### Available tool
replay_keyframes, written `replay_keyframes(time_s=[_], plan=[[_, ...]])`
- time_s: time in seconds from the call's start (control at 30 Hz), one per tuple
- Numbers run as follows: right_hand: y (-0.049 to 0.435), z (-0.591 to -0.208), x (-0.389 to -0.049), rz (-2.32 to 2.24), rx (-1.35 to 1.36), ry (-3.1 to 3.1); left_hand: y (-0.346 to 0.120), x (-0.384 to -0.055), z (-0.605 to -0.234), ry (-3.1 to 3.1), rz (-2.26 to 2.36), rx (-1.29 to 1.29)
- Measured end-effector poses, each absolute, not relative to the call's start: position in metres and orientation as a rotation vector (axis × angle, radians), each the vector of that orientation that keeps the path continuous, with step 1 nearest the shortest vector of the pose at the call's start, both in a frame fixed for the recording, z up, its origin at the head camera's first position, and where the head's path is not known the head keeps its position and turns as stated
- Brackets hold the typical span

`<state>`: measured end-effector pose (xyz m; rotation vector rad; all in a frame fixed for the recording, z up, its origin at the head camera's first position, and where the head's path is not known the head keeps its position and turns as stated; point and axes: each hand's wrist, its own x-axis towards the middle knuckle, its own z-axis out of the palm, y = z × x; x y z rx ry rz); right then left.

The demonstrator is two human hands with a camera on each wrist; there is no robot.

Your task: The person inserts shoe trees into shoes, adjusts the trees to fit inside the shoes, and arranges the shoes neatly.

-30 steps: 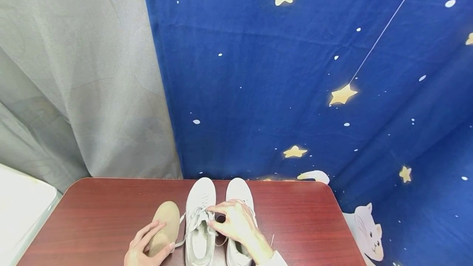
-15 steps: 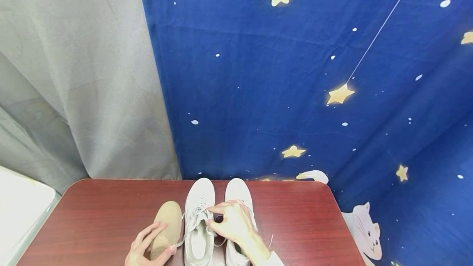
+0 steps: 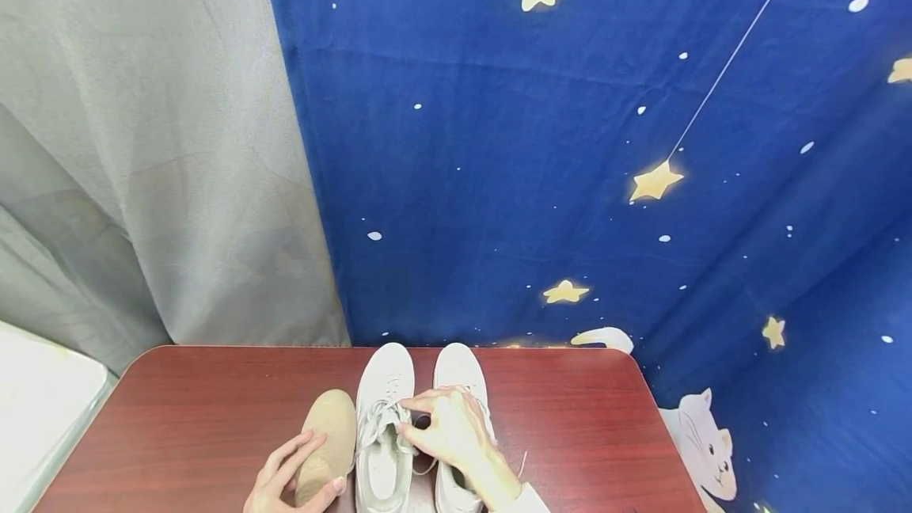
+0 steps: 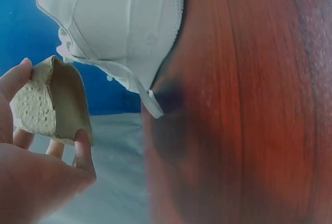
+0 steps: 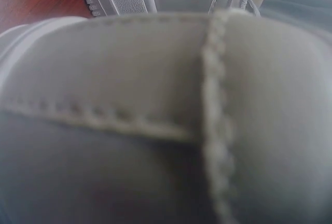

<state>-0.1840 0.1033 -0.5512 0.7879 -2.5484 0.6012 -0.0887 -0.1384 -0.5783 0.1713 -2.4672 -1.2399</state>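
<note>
My left hand (image 3: 285, 481) grips a tan moulded shoe insert (image 3: 332, 430) just left of a pair of white sneakers. In the left wrist view the insert (image 4: 44, 105) is hollow, with a rough outer side; thumb and fingers hold it off the table, near a sneaker's heel (image 4: 124, 22). Over the right-hand sneaker (image 3: 456, 366) reaches my right hand (image 3: 450, 430). Its thumb and index finger pinch the upper opening, near the tongue, of the left-hand sneaker (image 3: 385, 374), whose laces are loose. The right wrist view is mostly filled by blurred shoe leather (image 5: 129, 73).
Both sneakers stand side by side on a reddish-brown wooden table (image 3: 570, 418), toes toward its far edge. Behind hang a grey curtain (image 3: 178, 141) and a blue star-patterned curtain (image 3: 463, 141). A white surface (image 3: 43, 402) lies at the left.
My left hand has moved the insert slightly right, closer to the left-hand sneaker. My right hand keeps its hold. The head view has shifted a little.
</note>
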Motion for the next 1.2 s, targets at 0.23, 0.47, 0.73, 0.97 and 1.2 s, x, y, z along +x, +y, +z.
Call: replay_keyframes(time_s=[0.23, 0.47, 0.73, 0.97, 1.2], plan=[[0.104, -0.551, -0.184, 0.593, 0.806, -2.543, -0.135, -0.083, -0.577, -2.445, -1.225, 0.183], [0.105, -0.548, -0.185, 0.602, 0.801, -2.565, -0.133, -0.081, -0.571, -2.474, -1.267, 0.222], [0.104, -0.549, -0.186, 0.615, 0.815, -2.542, -0.133, -0.078, -0.560, -2.456, -1.288, 0.261], [0.105, -0.552, -0.186, 0.607, 0.831, -2.526, -0.128, -0.075, -0.554, -2.462, -1.264, 0.243], [0.104, -0.552, -0.186, 0.590, 0.846, -2.528, -0.122, -0.071, -0.548, -2.460, -1.258, 0.244]])
